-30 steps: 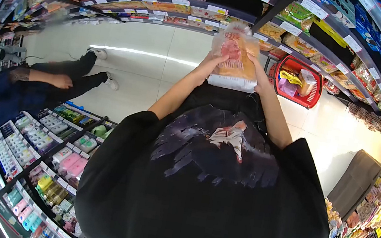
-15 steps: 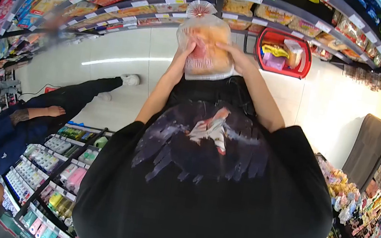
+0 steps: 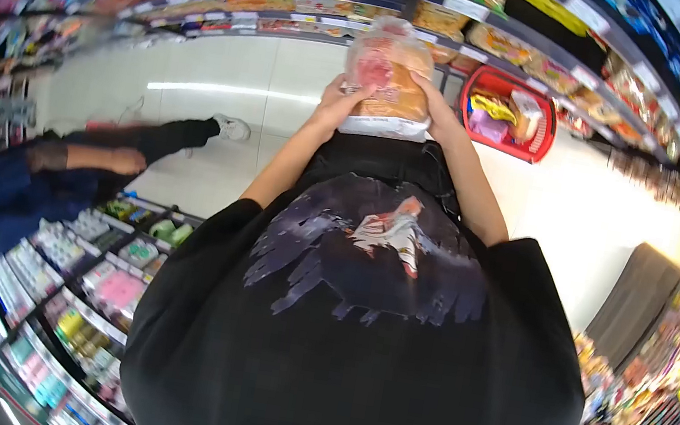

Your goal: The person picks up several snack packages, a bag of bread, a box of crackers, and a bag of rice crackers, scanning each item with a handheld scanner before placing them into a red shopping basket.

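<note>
A bagged loaf of bread (image 3: pixel 391 87) in clear plastic with reddish print is held up in front of my waist, its gathered end pointing away from me. My left hand (image 3: pixel 341 102) grips its left side, thumb over the front. Around the right side my right hand (image 3: pixel 435 107) is closed, thumb also on the front. The fingers behind the bag are hidden. To the right of the loaf, a red shopping basket (image 3: pixel 508 115) stands on the floor, with a yellow package, a purple package and a bread-like package inside.
Shelves of packaged food (image 3: pixel 284 3) curve across the far side. Another person (image 3: pixel 16 179) in dark clothes is at the left, beside a rack of bottles (image 3: pixel 92 289). A dark bench-like block (image 3: pixel 637 304) and hanging goods are at the right. Pale floor tiles (image 3: pixel 230 62) lie between.
The loaf has tilted, and its sealed end now looks shorter and nearer. My left hand has shifted lower along its side. The view has turned slightly, and the other person's arm has moved.
</note>
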`<state>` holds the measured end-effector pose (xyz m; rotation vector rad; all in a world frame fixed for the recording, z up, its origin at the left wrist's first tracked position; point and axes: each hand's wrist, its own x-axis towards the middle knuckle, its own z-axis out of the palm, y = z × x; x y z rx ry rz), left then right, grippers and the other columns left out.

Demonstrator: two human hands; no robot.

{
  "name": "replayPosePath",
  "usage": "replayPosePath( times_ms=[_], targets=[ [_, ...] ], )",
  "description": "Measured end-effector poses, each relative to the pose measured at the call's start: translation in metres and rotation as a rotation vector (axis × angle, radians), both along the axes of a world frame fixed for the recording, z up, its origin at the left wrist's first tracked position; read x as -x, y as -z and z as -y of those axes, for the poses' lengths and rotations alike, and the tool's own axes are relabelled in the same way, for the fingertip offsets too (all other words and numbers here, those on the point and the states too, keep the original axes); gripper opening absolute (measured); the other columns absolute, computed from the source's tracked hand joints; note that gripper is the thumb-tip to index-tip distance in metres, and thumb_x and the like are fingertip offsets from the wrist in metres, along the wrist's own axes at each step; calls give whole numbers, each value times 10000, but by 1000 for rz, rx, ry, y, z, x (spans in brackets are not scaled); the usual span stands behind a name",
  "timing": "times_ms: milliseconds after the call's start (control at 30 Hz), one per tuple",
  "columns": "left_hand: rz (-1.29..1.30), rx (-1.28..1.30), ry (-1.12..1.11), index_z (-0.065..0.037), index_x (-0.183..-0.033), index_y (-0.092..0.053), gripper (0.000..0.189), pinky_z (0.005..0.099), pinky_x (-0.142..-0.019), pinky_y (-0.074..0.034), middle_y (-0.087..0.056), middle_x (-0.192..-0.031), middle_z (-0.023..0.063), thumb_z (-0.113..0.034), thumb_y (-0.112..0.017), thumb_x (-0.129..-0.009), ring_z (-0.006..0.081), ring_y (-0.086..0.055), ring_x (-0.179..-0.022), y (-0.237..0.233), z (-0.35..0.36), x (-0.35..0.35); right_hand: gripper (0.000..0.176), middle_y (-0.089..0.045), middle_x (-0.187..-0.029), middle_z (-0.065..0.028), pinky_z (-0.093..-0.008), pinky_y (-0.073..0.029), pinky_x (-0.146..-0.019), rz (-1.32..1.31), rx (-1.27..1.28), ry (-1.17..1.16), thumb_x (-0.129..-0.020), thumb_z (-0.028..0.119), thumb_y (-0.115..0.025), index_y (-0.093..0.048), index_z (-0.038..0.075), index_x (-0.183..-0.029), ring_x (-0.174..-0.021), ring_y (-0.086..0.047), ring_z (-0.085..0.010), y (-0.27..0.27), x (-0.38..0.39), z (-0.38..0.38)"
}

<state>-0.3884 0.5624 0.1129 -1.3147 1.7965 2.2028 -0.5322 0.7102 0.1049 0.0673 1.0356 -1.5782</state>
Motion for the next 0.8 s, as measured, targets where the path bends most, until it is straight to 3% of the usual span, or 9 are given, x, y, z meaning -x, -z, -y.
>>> replayPosePath(
  times_ms=[233, 333, 500, 600, 800],
  targets=[
    [-90, -132, -82, 33, -1250, -393, 732, 296, -843, -448, -564, -1097, 181, -382, -709, -737, 218, -579, -972, 6, -2, 7, 496, -569, -1150, -110, -336, -447, -898, 52, -114, -47, -860, 374, -537, -452, 58, -1233, -1020, -573, -225, 1, 13, 2],
    [-145, -166, -133, 47, -1215, -431, 686, 304, -768, -477, -576, -1068, 197, -380, -688, -744, 226, -598, -914, -1, 1, 3, 506, -564, -1158, -118, -358, -445, -905, 120, -95, -76, -861, 380, -530, -441, 61, -1244, -1031, -566, -244, 2, 12, 2],
    [-149, -188, -190, 51, -1167, -475, 622, 314, -749, -484, -594, -1017, 192, -371, -674, -756, 232, -608, -883, 18, 2, 6, 488, -567, -1152, -121, -386, -451, -902, 113, -112, -76, -867, 394, -510, -455, 74, -1232, -1011, -577, -256, 10, 14, 7],
    [-127, -207, -156, 25, -1191, -481, 590, 312, -822, -452, -582, -1065, 172, -371, -642, -784, 230, -579, -966, 16, 2, 0, 498, -563, -1162, -124, -387, -450, -906, 81, -127, -95, -874, 422, -481, -458, 71, -1226, -1022, -573, -266, 9, 6, 4],
    [-144, -179, -106, 39, -1176, -489, 588, 307, -814, -445, -582, -1054, 174, -372, -634, -782, 225, -572, -959, 22, 12, 4, 525, -542, -1193, -141, -409, -418, -946, 80, -159, -97, -897, 441, -404, -433, 62, -1259, -1063, -550, -279, 5, 5, 8]
  ],
)
